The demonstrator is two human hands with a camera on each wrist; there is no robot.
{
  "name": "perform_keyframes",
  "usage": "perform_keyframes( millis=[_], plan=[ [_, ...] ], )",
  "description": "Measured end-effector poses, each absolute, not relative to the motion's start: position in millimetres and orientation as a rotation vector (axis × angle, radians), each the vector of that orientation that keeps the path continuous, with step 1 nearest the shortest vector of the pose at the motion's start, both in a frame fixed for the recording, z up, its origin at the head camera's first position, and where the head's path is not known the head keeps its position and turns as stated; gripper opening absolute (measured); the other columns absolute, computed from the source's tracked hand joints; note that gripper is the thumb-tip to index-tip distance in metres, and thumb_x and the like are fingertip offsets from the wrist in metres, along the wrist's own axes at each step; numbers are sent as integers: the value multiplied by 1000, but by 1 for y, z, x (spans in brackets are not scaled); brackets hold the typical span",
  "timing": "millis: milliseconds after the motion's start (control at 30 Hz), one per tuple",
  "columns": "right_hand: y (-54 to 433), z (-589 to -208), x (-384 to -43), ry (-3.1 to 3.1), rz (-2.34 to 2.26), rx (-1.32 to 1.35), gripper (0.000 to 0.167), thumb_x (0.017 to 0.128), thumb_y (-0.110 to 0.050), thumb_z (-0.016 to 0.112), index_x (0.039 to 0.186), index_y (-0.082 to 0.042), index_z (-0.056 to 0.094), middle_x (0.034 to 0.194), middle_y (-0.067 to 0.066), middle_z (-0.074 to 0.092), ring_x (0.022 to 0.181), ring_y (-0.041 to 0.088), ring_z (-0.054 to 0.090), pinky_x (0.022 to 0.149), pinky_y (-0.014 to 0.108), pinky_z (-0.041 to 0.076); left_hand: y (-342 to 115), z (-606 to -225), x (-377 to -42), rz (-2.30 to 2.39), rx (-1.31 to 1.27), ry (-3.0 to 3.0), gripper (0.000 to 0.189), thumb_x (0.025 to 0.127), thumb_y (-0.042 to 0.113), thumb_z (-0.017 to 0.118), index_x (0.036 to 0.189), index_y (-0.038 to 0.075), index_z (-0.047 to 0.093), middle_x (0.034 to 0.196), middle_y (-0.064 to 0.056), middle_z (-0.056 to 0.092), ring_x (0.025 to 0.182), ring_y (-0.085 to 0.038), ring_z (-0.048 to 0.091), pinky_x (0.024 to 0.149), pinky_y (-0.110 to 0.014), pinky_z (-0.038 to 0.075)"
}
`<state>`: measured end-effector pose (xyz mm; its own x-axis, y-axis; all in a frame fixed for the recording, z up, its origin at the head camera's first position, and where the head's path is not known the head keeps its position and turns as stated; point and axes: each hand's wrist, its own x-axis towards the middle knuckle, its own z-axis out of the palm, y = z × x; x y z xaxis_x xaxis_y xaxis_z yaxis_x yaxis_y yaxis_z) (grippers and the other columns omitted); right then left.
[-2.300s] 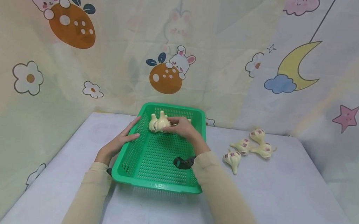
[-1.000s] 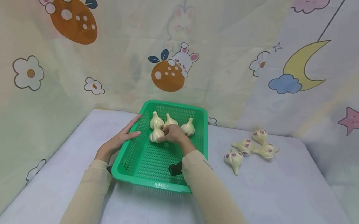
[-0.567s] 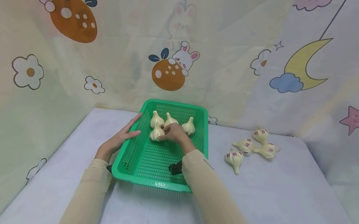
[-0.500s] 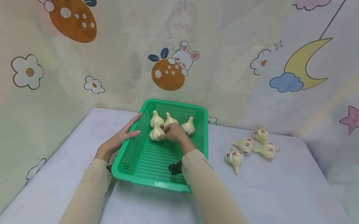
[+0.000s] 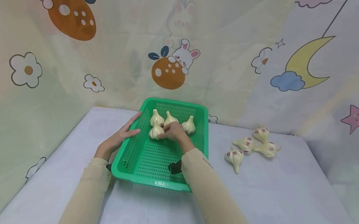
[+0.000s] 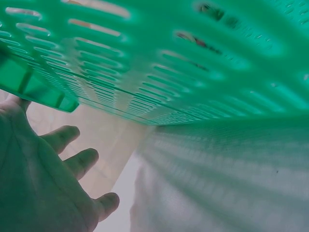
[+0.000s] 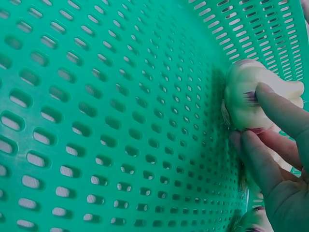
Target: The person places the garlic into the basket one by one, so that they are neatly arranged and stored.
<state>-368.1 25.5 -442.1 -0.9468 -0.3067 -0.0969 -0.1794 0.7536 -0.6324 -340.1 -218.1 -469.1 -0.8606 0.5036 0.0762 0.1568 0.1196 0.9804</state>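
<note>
In the head view my right hand pinches a white garlic bulb with thumb and fingertips inside the green plastic basket. The right wrist view shows the thumb and fingers against the sides of this purple-marked bulb, low by the basket floor. Behind it stand three more bulbs: one at left, one in the middle and one at right. My left hand rests on the basket's left rim. Its fingers are straight and spread, seen also in the left wrist view as an extended hand.
On the white table, right of the basket, lie several loose garlic bulbs with purple marks. A patterned cloth hangs close behind the basket and along both sides. The basket's front part shows bare perforated floor.
Since the earliest frame, my right hand has brought the pinched bulb down and nearer, in front of the back-left one. The left hand stays at the rim. The head view has tilted slightly.
</note>
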Motion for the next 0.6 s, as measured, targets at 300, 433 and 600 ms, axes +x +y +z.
perform_keyframes(
  millis=[300, 433, 600],
  plan=[
    [24, -443, -367, 2758, -992, -392, 36, 76, -32, 80, 101, -7, 74, 105, 4, 72, 99, 19, 61, 85, 32, 50, -219, -467, -339, 1813, 651, 2098, 66, 100, 25, 43, 152, 39, 5, 161, 6, -3, 145, -30, 13, 97, -25, 41],
    [23, -443, -367, 2743, -1009, -365, 41, 76, -33, 80, 107, -7, 73, 110, 5, 71, 106, 21, 60, 89, 34, 49, -219, -468, -339, 1808, 650, 2106, 66, 100, 25, 43, 152, 39, 4, 161, 5, -3, 145, -31, 13, 99, -29, 39],
    [22, -443, -367, 2746, -1008, -354, 42, 76, -34, 80, 109, -8, 72, 110, 4, 71, 108, 21, 60, 91, 35, 48, -218, -467, -339, 1810, 646, 2095, 66, 101, 26, 43, 152, 40, 4, 161, 5, -4, 145, -32, 15, 99, -31, 41]
  ],
)
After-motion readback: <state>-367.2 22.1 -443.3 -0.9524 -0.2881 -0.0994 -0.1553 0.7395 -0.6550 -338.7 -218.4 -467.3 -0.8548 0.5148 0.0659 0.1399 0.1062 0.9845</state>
